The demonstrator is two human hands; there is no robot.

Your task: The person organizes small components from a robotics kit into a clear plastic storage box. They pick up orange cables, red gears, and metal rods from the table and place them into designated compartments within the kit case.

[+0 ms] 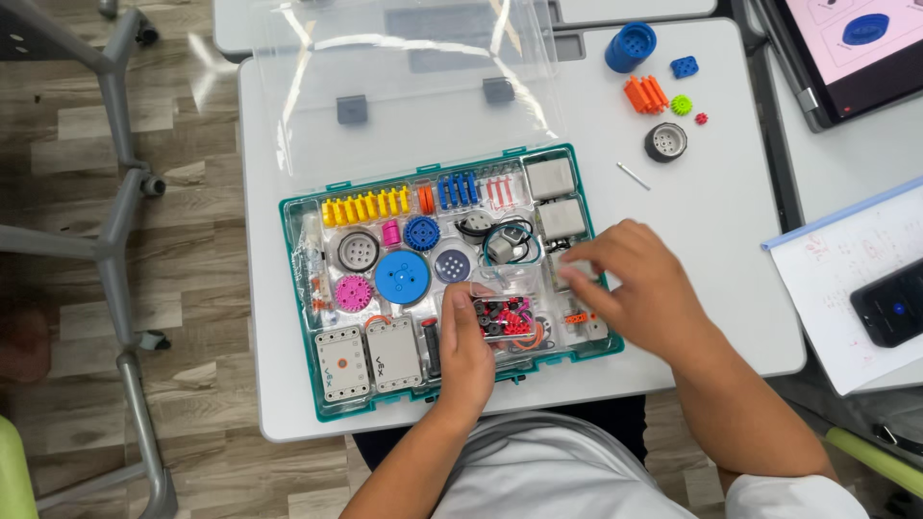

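Fingers of my left hand [468,351] pinch the small clear box [504,317] of tiny parts at lower centre inside the teal tray [300,317]; my right hand [635,288], loosely curled and empty, should lift slowly.

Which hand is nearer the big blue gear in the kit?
Left. The left hand rests beside the blue gear, just to its right; the right hand is further right, across the tray.

Tablet [846,48] cut off at top-right edge; right hand [639,284] blurred.
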